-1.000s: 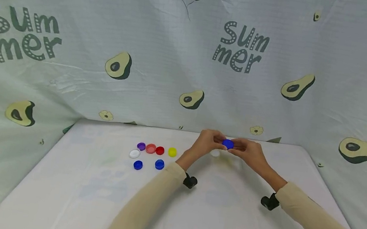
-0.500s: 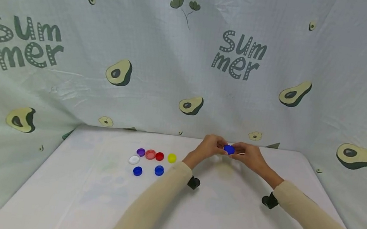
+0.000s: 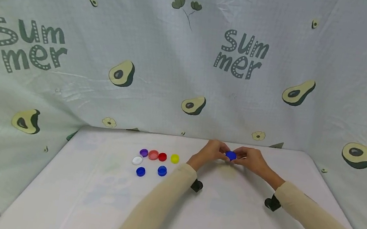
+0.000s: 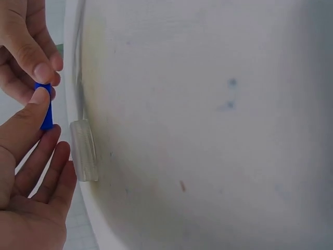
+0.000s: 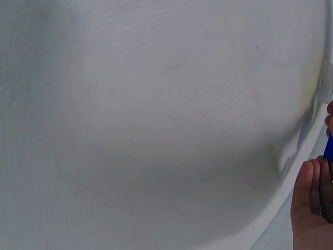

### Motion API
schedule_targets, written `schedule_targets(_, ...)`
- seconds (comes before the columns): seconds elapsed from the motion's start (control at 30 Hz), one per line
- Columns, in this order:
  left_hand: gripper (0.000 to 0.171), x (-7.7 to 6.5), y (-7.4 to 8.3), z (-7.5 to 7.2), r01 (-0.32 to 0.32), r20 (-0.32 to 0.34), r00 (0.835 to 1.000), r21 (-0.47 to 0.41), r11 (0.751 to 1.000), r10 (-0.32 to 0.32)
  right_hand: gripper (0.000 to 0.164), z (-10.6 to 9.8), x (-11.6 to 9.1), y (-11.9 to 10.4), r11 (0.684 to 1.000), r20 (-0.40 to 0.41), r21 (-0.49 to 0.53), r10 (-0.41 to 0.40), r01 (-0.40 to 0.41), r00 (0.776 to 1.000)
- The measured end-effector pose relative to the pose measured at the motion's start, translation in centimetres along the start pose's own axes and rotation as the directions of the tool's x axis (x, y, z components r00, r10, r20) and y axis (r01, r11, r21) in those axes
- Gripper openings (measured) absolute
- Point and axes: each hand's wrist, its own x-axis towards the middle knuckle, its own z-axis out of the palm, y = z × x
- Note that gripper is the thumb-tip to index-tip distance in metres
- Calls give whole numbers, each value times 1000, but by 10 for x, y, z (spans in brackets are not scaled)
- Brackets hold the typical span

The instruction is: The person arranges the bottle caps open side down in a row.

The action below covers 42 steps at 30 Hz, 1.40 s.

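Straight above your fingers [image 3: 242, 150], on the pale printed cloth [image 3: 164, 49] hanging behind them, you can read "summer" [image 3: 241, 55], broken into "sum" over "mer" in grey-green letters with light dots. Well to the left of your fingers, also higher than them, the same cloth gives you a second "summer" [image 3: 27, 47], likewise split over two lines.

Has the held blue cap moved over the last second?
Yes: in the head view, the blue cap has shifted down the picture, farther below the table's back edge. Whether it was lowered or drawn nearer, I cannot tell.
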Motion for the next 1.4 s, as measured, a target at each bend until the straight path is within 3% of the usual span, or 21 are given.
schedule_targets(0.2,32,5,-1,0,20,3,1000,12,1000,-20,38,1,4,3,998,9,-5,63,-63,998)
schedule_targets(0.43,29,7,-1,3,20,33,999,65,998,-23,38,4,4,7,996,25,-41,81,-79,996)
schedule_targets(0.53,29,7,0,6,65,38,997,46,997,-67,35,6,4,8,992,52,-24,121,-120,991)
schedule_targets(0.7,31,4,6,8,187,38,981,28,982,-188,33,6,7,7,992,134,-12,127,-127,983)
schedule_targets(0.8,30,2,9,10,220,36,975,24,975,-221,31,3,9,7,993,175,-25,121,-119,977)
schedule_targets(1.1,31,2,10,8,208,35,977,34,977,-209,34,4,16,10,986,187,-11,164,-164,969)
schedule_targets(1.4,32,5,7,10,138,64,987,110,984,-145,31,3,17,10,989,177,10,142,-146,974)
